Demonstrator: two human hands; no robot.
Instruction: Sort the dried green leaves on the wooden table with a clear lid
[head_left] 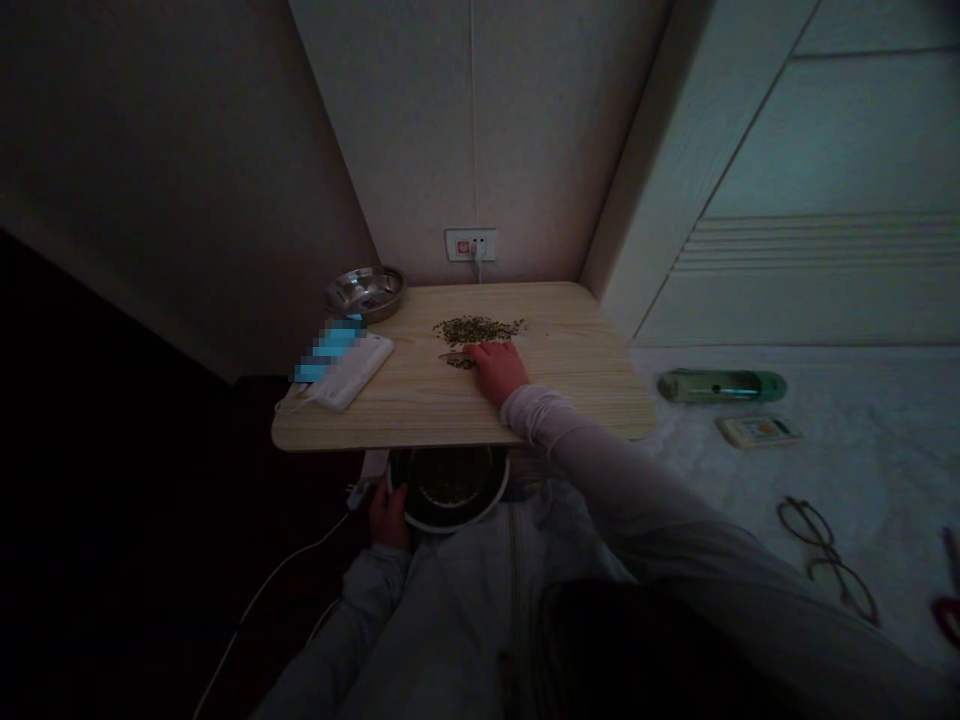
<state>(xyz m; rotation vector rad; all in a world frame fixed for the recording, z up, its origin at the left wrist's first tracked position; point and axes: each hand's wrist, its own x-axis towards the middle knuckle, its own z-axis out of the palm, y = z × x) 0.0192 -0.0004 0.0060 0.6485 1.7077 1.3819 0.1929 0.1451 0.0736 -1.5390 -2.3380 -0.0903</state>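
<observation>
My right hand (499, 372) is closed and rests on a light wooden table (390, 425). From its fingertips a small, dark, spoon-like thing (454, 359) sticks out to the left; the dim light hides its exact kind. A few dark grains lie around it. Just beyond the hand, a loose heap of small greenish-brown grains (476, 330) is spread on the tabletop. Below the front edge, my left hand (388, 513) grips the left rim of a dark round bowl with a pale rim (450, 525). The bowl sits at my lap, partly under the table, and its contents are too dark to make out.
At the table's back left stands a steel bowl (367, 295). A phone with a blurred screen (330, 350) and a white power bank (356, 375) lie in front of it. A bottle (720, 386), a small boxy item (759, 432) and glasses (829, 560) rest on white bedding at right.
</observation>
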